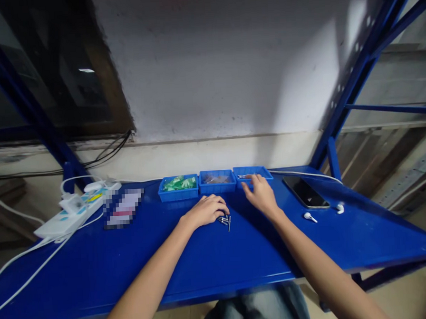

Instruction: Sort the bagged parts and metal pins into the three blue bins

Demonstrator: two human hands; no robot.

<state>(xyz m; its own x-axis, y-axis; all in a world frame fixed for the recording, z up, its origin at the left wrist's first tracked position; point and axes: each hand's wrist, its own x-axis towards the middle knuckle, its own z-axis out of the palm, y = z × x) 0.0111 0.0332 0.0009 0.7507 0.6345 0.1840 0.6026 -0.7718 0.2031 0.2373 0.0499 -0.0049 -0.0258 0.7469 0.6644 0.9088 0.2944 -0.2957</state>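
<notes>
My left hand [209, 210] rests low over the blue tabletop, its fingers curled around several thin metal screw-like pieces [224, 220]. Their ends stick out beneath the fingertips, and their exact kind is too small to make out. My right hand [262, 194] is at the front of the right blue bin [264, 172], thumb apart from the fingers, fingertips over its rim. Thin shiny metal pieces [242, 176] lie inside that bin, partly hidden by the hand. Next to it, the middle blue bin [218, 188] holds brownish pieces, and the left blue bin [179, 195] holds green and whitish ones.
On the right lie a dark phone [305, 192] and two white earbuds, one [310, 217] nearer me. A white power strip [71, 215] with plugs and cables occupies the left side, beside a blurred flat item [124, 208]. Blue frame posts [352, 85] rise at both sides; a wall stands behind.
</notes>
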